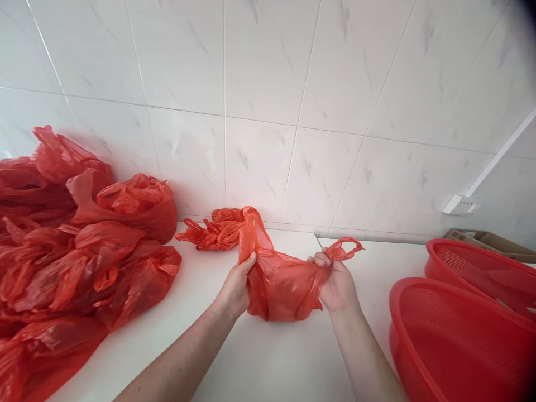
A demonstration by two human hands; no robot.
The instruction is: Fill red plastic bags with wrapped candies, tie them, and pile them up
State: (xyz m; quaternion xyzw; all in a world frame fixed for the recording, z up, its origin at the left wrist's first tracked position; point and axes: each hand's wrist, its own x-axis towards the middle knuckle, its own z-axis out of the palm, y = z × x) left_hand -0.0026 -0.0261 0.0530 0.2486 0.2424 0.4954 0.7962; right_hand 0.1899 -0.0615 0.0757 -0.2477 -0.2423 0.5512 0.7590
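Observation:
A red plastic bag [285,285] is stretched between my two hands over the white table. My left hand [238,285] grips its left side, thumb on top, with one handle loop standing up above the thumb. My right hand [337,279] is closed around the gathered right side, and the other handle loop sticks out past the fingers to the right. The bag's lower part sags between the hands; its inside cannot be seen. Behind my left hand lies a small crumpled bunch of red plastic bags [213,231] near the wall.
A large heap of red plastic bags [84,268] covers the table's left side. Two red mesh baskets [439,290] stand at the right, with a cardboard box [489,243] behind them. The tiled wall [259,162] bounds the back and carries a white socket [462,205].

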